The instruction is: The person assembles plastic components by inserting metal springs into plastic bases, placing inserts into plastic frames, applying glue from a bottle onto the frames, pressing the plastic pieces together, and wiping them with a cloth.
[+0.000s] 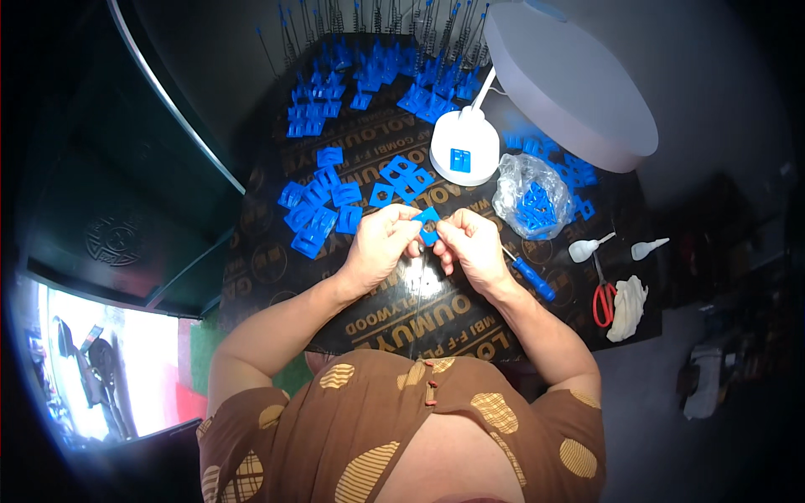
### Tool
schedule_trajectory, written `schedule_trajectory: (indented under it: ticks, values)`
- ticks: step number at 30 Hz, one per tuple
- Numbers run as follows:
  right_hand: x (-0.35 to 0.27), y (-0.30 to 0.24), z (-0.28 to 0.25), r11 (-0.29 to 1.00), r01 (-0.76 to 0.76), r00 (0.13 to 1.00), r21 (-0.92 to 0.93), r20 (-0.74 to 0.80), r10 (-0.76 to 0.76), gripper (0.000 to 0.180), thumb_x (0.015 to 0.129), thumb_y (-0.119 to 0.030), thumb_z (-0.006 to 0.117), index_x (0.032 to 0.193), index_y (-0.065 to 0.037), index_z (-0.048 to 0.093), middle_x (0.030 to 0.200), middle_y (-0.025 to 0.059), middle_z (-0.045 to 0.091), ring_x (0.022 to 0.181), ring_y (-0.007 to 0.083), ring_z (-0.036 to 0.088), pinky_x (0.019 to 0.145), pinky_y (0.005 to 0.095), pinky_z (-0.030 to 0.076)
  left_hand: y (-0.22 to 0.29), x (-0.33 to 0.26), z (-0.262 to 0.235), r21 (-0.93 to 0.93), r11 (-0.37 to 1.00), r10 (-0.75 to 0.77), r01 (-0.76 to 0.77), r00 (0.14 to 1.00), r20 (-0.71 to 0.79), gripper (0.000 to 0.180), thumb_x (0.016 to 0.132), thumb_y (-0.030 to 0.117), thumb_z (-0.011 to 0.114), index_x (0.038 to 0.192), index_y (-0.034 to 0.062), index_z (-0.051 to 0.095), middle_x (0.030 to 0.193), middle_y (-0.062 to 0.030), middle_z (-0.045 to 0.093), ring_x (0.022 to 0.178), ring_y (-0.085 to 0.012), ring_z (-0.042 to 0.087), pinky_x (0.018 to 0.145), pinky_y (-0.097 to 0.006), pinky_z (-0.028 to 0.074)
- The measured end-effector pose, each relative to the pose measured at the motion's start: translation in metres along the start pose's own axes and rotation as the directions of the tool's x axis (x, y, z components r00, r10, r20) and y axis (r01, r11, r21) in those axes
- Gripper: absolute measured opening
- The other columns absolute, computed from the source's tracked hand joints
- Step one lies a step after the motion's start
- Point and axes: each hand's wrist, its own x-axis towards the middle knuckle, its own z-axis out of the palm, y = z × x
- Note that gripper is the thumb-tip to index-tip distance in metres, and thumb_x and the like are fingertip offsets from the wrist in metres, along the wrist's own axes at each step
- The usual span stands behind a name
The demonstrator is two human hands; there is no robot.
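Note:
A small flat blue plastic piece (428, 225) with a hole in it is held between my two hands over the dark printed tabletop (369, 293). My left hand (381, 243) pinches its left side, fingers closed. On the other side, my right hand (471, 250) grips it with thumb and fingertips. Just beyond lie several similar blue pieces (404, 178). To the left is a looser heap of blue plastic parts (317, 214). A blue-handled screwdriver (533, 278) rests beside my right wrist.
A white lamp base (465, 159) bears one blue piece, with the large round lamp head (579, 84) above. A clear bag (524, 197) holds small blue parts. Red-handled scissors (604, 303), a white cloth (629, 308) and white nozzle bottles (584, 249) lie right. Spring-topped blue assemblies (436, 101) stand behind.

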Motion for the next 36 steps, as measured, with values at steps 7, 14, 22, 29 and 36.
schedule_trajectory:
  ticks: [7, 14, 22, 29, 36]
  values:
    - [0.001, 0.01, -0.005, 0.988, 0.065, 0.997, -0.137, 0.052, -0.058, 0.026, 0.096, -0.02, 0.053, 0.077, -0.002, 0.056, 0.064, 0.0025, 0.06, 0.049, 0.0047, 0.051, 0.043, 0.0192, 0.042, 0.005, 0.0, -0.002, 0.106, 0.994, 0.019, -0.017, 1.0, -0.02, 0.018, 0.092, 0.008, 0.055, 0.106, -0.0041, 0.059, 0.074, -0.0017, 0.062, 0.061, -0.0043, 0.052, 0.058, -0.019, 0.043]
    - [0.001, 0.012, -0.001, 0.947, 0.172, 0.984, -0.27, 0.007, -0.177, 0.019, 0.092, -0.016, 0.059, 0.084, 0.001, 0.059, 0.067, 0.001, 0.059, 0.059, 0.0044, 0.052, 0.052, 0.0215, 0.043, 0.0, -0.004, 0.002, 0.317, 0.943, 0.11, -0.102, 0.994, -0.009, 0.014, 0.09, 0.006, 0.058, 0.101, -0.0031, 0.06, 0.067, -0.0012, 0.062, 0.06, -0.0043, 0.055, 0.055, -0.02, 0.044]
    - [-0.004, 0.008, 0.004, 0.941, 0.177, 0.984, -0.287, 0.023, -0.178, 0.019, 0.093, -0.013, 0.056, 0.082, 0.002, 0.059, 0.065, 0.0028, 0.059, 0.059, 0.0062, 0.053, 0.053, 0.0238, 0.043, 0.006, -0.004, 0.002, 0.258, 0.966, 0.007, -0.005, 1.0, -0.006, 0.009, 0.091, 0.008, 0.059, 0.09, -0.0007, 0.06, 0.068, -0.0011, 0.06, 0.054, -0.0043, 0.052, 0.05, -0.019, 0.042]
    - [-0.005, 0.006, 0.004, 0.969, 0.14, 0.99, -0.205, 0.015, -0.14, 0.02, 0.094, -0.014, 0.054, 0.082, 0.002, 0.058, 0.064, 0.0022, 0.058, 0.058, 0.006, 0.052, 0.052, 0.0232, 0.042, -0.004, -0.002, -0.002, 0.12, 0.993, 0.004, -0.002, 1.0, -0.013, 0.014, 0.094, 0.012, 0.056, 0.092, -0.0012, 0.058, 0.073, -0.0045, 0.063, 0.056, -0.0057, 0.053, 0.052, -0.019, 0.043]
    - [0.002, 0.007, -0.001, 0.979, 0.108, 0.989, -0.175, -0.083, -0.124, 0.022, 0.094, -0.016, 0.055, 0.082, 0.002, 0.058, 0.063, 0.0019, 0.058, 0.055, 0.0056, 0.053, 0.049, 0.0217, 0.041, -0.001, -0.005, 0.003, 0.13, 0.991, -0.047, 0.037, 0.996, 0.07, 0.017, 0.093, 0.009, 0.055, 0.106, -0.0024, 0.053, 0.078, -0.007, 0.065, 0.06, -0.006, 0.054, 0.057, -0.019, 0.045]
